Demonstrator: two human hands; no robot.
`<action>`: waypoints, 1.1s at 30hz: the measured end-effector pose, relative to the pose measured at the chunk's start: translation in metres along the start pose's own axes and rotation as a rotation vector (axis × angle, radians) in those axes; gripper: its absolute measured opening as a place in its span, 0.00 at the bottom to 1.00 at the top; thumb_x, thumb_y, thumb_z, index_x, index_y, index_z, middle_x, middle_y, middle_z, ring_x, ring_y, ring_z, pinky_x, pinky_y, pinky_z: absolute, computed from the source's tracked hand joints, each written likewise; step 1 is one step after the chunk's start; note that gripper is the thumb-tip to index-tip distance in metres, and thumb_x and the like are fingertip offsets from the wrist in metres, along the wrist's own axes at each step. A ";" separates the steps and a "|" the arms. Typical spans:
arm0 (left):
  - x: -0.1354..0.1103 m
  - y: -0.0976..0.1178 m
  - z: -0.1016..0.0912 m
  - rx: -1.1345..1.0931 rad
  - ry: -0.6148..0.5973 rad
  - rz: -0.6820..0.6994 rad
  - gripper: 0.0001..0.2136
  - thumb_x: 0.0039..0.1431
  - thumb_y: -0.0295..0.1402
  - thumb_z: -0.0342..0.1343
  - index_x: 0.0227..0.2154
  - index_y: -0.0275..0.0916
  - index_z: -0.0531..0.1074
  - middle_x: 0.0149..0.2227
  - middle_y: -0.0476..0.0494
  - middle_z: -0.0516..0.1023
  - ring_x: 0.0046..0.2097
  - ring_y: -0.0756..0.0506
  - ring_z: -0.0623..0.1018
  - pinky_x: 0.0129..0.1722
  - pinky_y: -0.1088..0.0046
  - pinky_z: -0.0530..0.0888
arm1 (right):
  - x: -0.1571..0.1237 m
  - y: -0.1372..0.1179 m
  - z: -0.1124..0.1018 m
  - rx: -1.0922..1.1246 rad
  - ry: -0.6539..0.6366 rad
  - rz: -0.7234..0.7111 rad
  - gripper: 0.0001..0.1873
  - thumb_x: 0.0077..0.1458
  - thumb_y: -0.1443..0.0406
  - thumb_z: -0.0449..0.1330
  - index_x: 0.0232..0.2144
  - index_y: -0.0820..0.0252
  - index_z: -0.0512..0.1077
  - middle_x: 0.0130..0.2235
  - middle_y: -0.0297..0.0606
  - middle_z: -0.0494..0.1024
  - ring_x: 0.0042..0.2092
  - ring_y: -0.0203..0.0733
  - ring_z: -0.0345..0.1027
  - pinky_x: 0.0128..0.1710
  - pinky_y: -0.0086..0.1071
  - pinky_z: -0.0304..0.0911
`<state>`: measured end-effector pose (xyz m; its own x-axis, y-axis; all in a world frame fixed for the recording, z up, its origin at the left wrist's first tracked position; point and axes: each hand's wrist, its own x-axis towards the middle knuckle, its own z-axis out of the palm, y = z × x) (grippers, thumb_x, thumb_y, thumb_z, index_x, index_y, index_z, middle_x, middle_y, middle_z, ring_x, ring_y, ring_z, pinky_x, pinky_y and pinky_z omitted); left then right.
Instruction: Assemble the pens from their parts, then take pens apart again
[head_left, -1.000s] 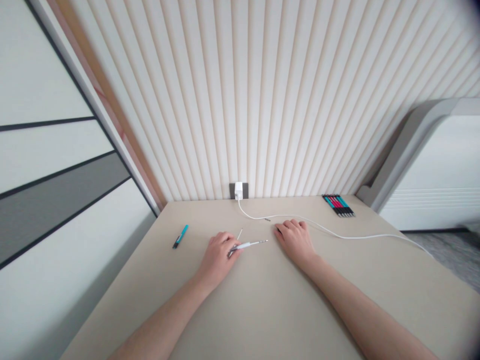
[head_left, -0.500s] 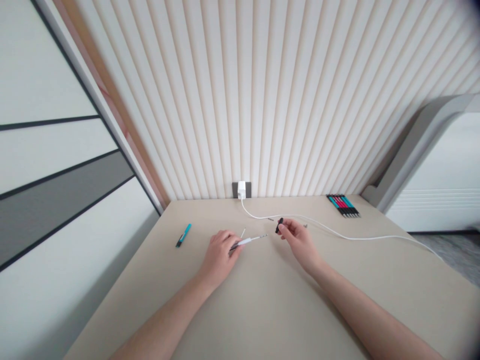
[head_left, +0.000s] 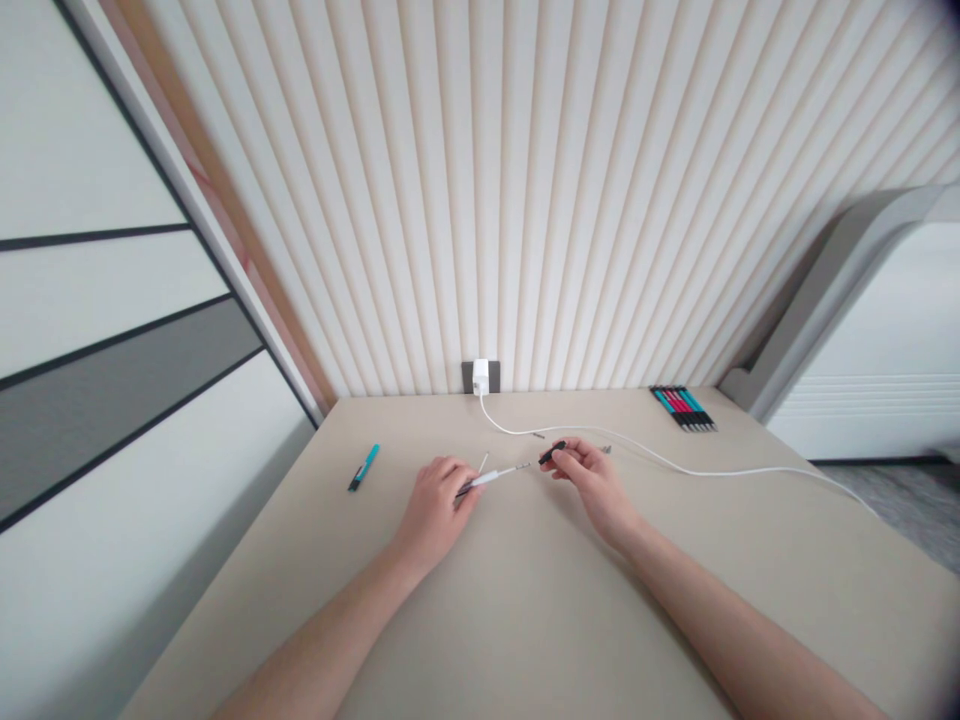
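My left hand pinches a thin white pen refill whose metal tip points right, just above the beige table. My right hand pinches a small black pen part, held close to that tip with a small gap between them. A thin pale rod lies on the table just behind the left hand. Two tiny dark bits lie near the right hand, one by the cable, the other beside the fingers.
A white cable runs from a white charger in the wall socket across the table to the right edge. A teal pen lies at the left. A row of several pens lies at the back right.
My right hand lifted off the table with the black part and brought it left toward the refill's tip. The left hand stayed in place, its refill tilted up slightly.
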<state>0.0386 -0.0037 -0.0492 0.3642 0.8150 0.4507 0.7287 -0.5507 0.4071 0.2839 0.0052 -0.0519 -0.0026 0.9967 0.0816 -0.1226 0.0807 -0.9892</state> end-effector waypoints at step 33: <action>-0.001 0.007 -0.002 -0.047 -0.002 0.087 0.03 0.62 0.31 0.54 0.35 0.40 0.72 0.37 0.45 0.74 0.42 0.44 0.72 0.44 0.66 0.66 | -0.011 0.003 0.012 0.098 -0.263 0.061 0.18 0.50 0.55 0.67 0.38 0.57 0.67 0.30 0.34 0.79 0.35 0.39 0.73 0.37 0.32 0.60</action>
<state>0.0426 -0.0088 -0.0449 0.4258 0.7643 0.4843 0.6665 -0.6270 0.4035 0.2718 -0.0055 -0.0542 -0.2683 0.9612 0.0636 -0.2092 0.0063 -0.9779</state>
